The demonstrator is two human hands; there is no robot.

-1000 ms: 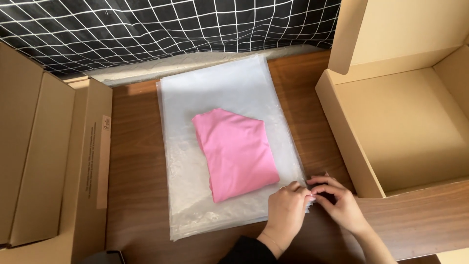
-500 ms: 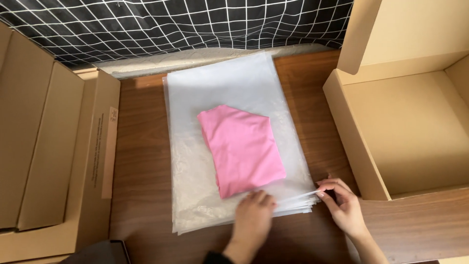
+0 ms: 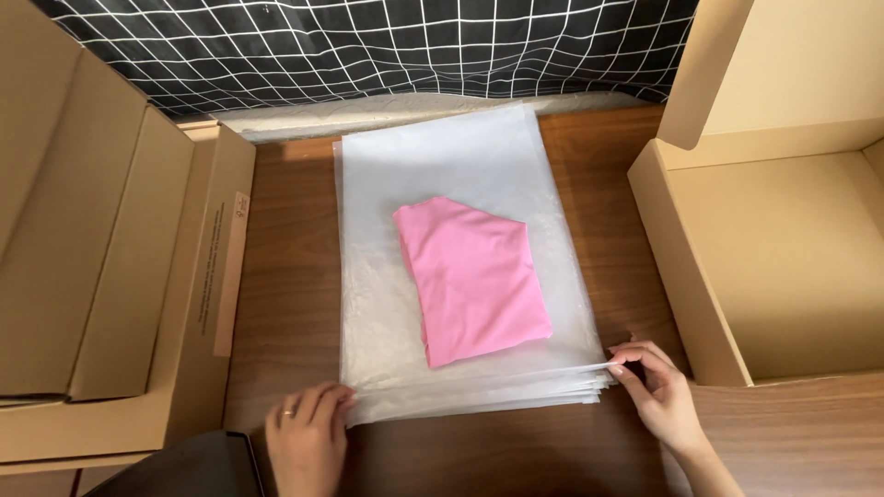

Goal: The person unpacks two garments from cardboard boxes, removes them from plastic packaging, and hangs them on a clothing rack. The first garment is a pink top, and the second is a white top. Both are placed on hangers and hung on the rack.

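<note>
Translucent plastic bags point(image 3: 460, 175) lie stacked on my bench point(image 3: 285, 239) under a pink folded shirt point(image 3: 474, 276) — right hand point(image 3: 658, 391) pinches one bag's corner, left hand point(image 3: 308, 437) flat, fingers apart, pinning the stack.

Left hand point(image 3: 308, 433) flat, palm down, fingers spread forward, ring on one finger; right hand point(image 3: 658, 391) angled inward from lower right, thumb and forefinger pinched together, remaining fingers loosely curled.

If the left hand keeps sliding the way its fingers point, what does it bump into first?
Probably the stack of clear plastic bags: the left hand already touches its near corner. Farther along lies the folded pink cloth.
</note>
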